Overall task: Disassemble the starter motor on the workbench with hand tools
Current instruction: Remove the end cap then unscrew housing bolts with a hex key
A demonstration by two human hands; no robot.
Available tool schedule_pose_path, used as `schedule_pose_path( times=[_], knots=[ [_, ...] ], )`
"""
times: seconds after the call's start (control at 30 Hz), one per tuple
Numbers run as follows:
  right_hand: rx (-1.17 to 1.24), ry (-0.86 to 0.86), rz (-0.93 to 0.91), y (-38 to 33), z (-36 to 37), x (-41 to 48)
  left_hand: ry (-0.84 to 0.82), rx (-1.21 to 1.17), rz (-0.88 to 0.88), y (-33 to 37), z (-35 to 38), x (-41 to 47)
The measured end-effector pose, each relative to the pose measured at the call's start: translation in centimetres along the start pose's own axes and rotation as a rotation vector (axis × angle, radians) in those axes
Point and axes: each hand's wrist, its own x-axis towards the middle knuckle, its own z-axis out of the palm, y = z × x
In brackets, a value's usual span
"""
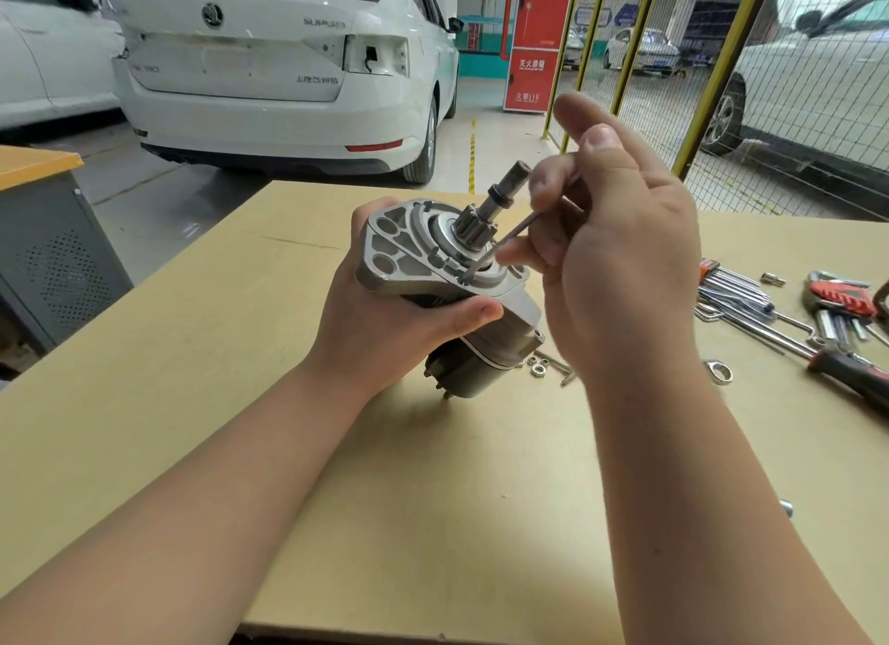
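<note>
**Starter motor gripped by the left hand, key applied by the right**

Both forearms reach in from the near edge over the tan tabletop. The left hand is wrapped around the starter motor, thumb across the near side of the housing. It holds the motor tilted, with the pinion gear and shaft pointing up and away. The motor's dark rear end points down at the tabletop; whether it touches cannot be told. The right hand, just right of the motor, pinches a slim hex key between its curled fingers. The key's tip meets the housing face beside the pinion. Loose nuts and bolts lie below the right hand, close to the motor's rear end. A ring spanner lies right of the wrist. Further right are a hex key set, a red folding key set and a black-handled tool. Beyond the tabletop's far edge, behind both hands, stand a white car, a red cabinet and a yellow mesh fence.
</note>
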Motion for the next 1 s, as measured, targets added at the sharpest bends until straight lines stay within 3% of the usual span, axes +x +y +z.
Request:
schedule_pose_path(
  times=[0.2, 0.3, 0.47, 0.57, 0.77, 0.9, 1.0],
  knots=[
    [0.236, -0.312, 0.311, -0.9, -1.6, 0.8, 0.013, 0.016, -0.019, 0.1, 0.1, 0.0],
    [0.172, -0.213, 0.245, -0.5, -1.1, 0.6, 0.01, 0.042, -0.005, 0.0, 0.1, 0.1],
    [-0.238, 0.048, -0.048, 0.0, 0.5, 0.2, -0.02, 0.054, 0.004, -0.1, 0.1, 0.3],
    [-0.269, 0.073, -0.067, 0.0, 0.7, 0.6, -0.004, 0.047, 0.001, -0.1, 0.2, 0.3],
    [0.011, -0.15, 0.025, 0.8, -0.1, 1.7, 0.099, 0.01, -0.081, -0.5, 1.0, 0.4],
    [0.244, -0.15, 0.208, 1.1, -1.1, 3.0, 0.152, 0.017, -0.133, -0.9, 1.8, 1.4],
    [0.282, -0.055, 0.373, 1.2, -1.5, 4.5, 0.162, 0.07, -0.152, -1.3, 2.5, 2.5]
  ],
)
